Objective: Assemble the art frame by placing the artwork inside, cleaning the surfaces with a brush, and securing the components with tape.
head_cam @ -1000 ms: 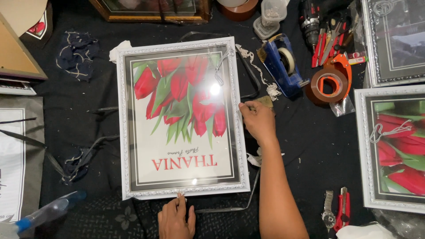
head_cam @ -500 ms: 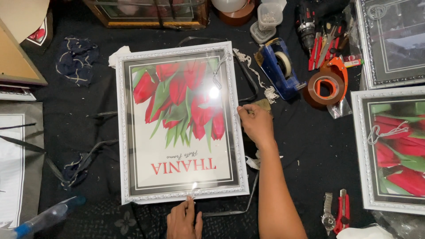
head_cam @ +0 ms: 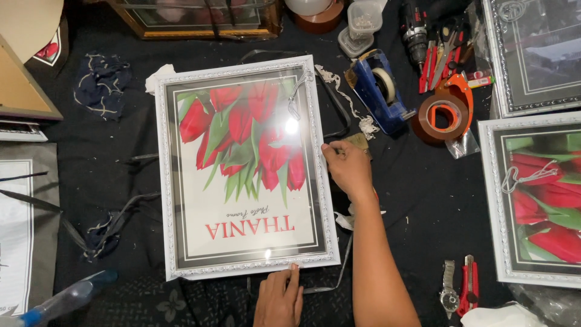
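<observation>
Black cloth (head_cam: 411, 200) — framed tulip print (head_cam: 242, 169) upright lengthwise, lettering inverted — hands at edges.

A single head-worn camera looks almost straight down on a black-covered worktable (head_cam: 417, 200), near enough that the white picture frame (head_cam: 242, 166) fills the middle of the frame. The person's right hand (head_cam: 347, 168) and left hand (head_cam: 279, 298) enter from the bottom edge. Only one view exists, so nothing overlaps with another.

A white framed tulip picture (head_cam: 245, 166) is lying mid-frame; the right hand (head_cam: 346, 169) is touching its right edge, the left hand (head_cam: 279, 298) its bottom edge.
</observation>
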